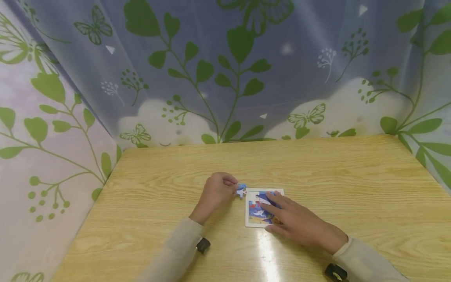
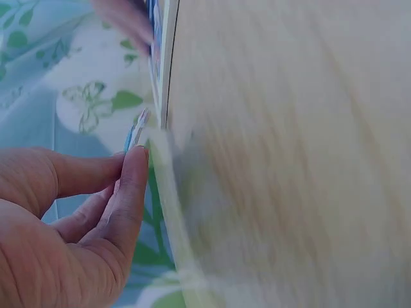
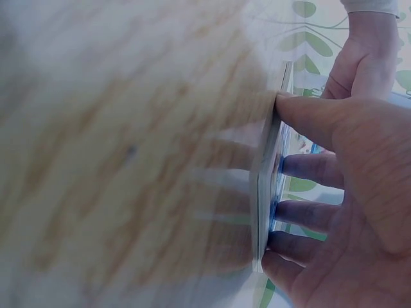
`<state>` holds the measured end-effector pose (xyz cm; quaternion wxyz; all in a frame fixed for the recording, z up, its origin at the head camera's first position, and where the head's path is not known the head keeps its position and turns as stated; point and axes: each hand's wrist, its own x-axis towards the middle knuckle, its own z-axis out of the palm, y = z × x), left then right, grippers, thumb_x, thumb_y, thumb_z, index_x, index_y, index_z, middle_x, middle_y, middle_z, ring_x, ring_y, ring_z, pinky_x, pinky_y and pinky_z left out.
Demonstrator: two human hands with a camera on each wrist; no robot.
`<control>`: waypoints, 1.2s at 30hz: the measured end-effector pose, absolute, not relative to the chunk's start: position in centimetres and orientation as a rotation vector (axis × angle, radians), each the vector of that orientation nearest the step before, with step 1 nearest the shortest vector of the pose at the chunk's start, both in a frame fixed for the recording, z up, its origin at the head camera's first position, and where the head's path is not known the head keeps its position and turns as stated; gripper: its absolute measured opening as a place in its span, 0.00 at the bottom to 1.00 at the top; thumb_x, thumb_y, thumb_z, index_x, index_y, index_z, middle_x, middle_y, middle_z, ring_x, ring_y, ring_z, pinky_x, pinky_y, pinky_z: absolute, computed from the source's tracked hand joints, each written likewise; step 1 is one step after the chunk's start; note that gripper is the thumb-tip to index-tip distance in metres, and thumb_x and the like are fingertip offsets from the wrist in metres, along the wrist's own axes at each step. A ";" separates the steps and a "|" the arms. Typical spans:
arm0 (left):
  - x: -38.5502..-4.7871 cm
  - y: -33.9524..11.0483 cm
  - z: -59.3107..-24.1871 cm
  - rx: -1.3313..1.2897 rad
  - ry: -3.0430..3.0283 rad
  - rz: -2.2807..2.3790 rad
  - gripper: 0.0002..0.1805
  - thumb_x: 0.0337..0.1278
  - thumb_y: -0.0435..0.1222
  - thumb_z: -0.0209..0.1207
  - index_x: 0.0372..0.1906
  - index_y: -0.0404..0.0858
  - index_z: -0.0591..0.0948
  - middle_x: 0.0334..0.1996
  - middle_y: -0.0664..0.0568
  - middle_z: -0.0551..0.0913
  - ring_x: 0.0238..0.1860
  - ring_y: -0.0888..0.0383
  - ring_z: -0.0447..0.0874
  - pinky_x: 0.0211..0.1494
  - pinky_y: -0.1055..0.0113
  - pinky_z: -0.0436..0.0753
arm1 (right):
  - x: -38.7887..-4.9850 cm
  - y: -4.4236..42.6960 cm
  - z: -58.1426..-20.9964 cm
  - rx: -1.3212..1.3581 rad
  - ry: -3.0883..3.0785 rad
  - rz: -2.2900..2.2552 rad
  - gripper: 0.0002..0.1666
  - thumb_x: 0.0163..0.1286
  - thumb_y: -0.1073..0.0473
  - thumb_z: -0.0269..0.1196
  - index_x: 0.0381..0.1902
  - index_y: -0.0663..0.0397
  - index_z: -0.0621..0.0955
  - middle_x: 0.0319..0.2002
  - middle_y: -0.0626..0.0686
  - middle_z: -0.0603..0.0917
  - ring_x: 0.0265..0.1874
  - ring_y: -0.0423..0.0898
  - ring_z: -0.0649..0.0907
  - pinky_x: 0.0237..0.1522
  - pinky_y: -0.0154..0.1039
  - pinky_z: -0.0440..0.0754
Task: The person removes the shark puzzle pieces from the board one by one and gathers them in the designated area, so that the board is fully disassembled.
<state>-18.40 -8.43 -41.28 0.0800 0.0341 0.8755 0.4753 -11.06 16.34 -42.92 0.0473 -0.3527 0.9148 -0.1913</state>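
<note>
In the head view a square jigsaw puzzle (image 1: 256,219) with a white border lies flat on the table, part of its blue picture under my right hand. Just off its upper left corner, my left hand (image 1: 219,190) pinches a small blue and white puzzle piece (image 1: 241,190) between thumb and fingers. The left wrist view shows that puzzle piece (image 2: 135,133) edge-on at the fingertips. My right hand (image 1: 299,221) rests on the puzzle with fingers spread. Seen from the right wrist, its fingertips touch the face of the puzzle (image 3: 258,212) and the thumb lies at the edge.
The wood-grain table (image 1: 151,235) extends around the puzzle on all sides. Behind it hangs a blue and white cloth (image 1: 197,86) with green leaves and butterflies. Similar patterned cloth (image 1: 60,145) stands along the left side.
</note>
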 end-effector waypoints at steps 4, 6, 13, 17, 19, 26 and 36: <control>-18.8 -10.0 -41.1 0.077 2.613 1.454 0.02 0.61 0.27 0.65 0.38 0.32 0.86 0.31 0.48 0.85 0.30 0.53 0.88 0.32 0.67 0.84 | -11.1 16.3 -42.9 -1.080 2.785 -0.587 0.36 0.76 0.45 0.60 0.72 0.63 0.71 0.74 0.69 0.62 0.72 0.70 0.63 0.68 0.64 0.65; -19.0 -10.8 -41.0 0.070 2.613 1.465 0.03 0.62 0.27 0.64 0.39 0.32 0.86 0.31 0.47 0.85 0.31 0.52 0.88 0.32 0.67 0.84 | -11.1 16.3 -42.9 -1.081 2.783 -0.585 0.36 0.76 0.45 0.60 0.72 0.63 0.70 0.74 0.69 0.62 0.72 0.70 0.63 0.68 0.64 0.65; -19.7 -13.2 -41.2 -0.009 2.637 1.486 0.04 0.63 0.27 0.65 0.40 0.33 0.87 0.32 0.47 0.86 0.31 0.52 0.88 0.34 0.63 0.85 | -11.0 16.3 -42.8 -1.082 2.787 -0.582 0.36 0.76 0.45 0.60 0.72 0.63 0.70 0.74 0.69 0.62 0.72 0.69 0.63 0.68 0.64 0.65; -20.1 -14.1 -41.4 -0.076 2.641 1.508 0.04 0.62 0.26 0.65 0.39 0.32 0.87 0.32 0.45 0.86 0.31 0.52 0.88 0.35 0.63 0.86 | -11.0 16.3 -42.8 -1.090 2.789 -0.582 0.36 0.76 0.45 0.60 0.72 0.63 0.70 0.74 0.69 0.62 0.72 0.70 0.63 0.68 0.64 0.66; -20.4 -14.5 -41.6 -0.095 2.636 1.523 0.04 0.62 0.25 0.65 0.39 0.31 0.87 0.33 0.44 0.86 0.31 0.51 0.88 0.36 0.62 0.87 | -11.0 16.4 -42.8 -1.095 2.788 -0.580 0.36 0.76 0.45 0.60 0.72 0.63 0.70 0.74 0.69 0.62 0.72 0.70 0.63 0.68 0.64 0.65; -20.9 -15.2 -41.9 -0.122 2.621 1.548 0.04 0.61 0.24 0.65 0.40 0.29 0.87 0.35 0.41 0.87 0.30 0.53 0.88 0.37 0.63 0.87 | -11.0 16.4 -42.9 -1.090 2.788 -0.573 0.36 0.76 0.46 0.60 0.72 0.63 0.70 0.74 0.69 0.62 0.72 0.70 0.63 0.68 0.64 0.65; -21.1 -15.3 -42.0 -0.120 2.644 1.516 0.03 0.60 0.24 0.66 0.38 0.28 0.87 0.33 0.41 0.87 0.29 0.53 0.87 0.34 0.66 0.87 | -11.1 16.4 -43.0 -1.090 2.786 -0.573 0.36 0.76 0.46 0.61 0.72 0.63 0.70 0.74 0.70 0.62 0.72 0.70 0.63 0.68 0.64 0.65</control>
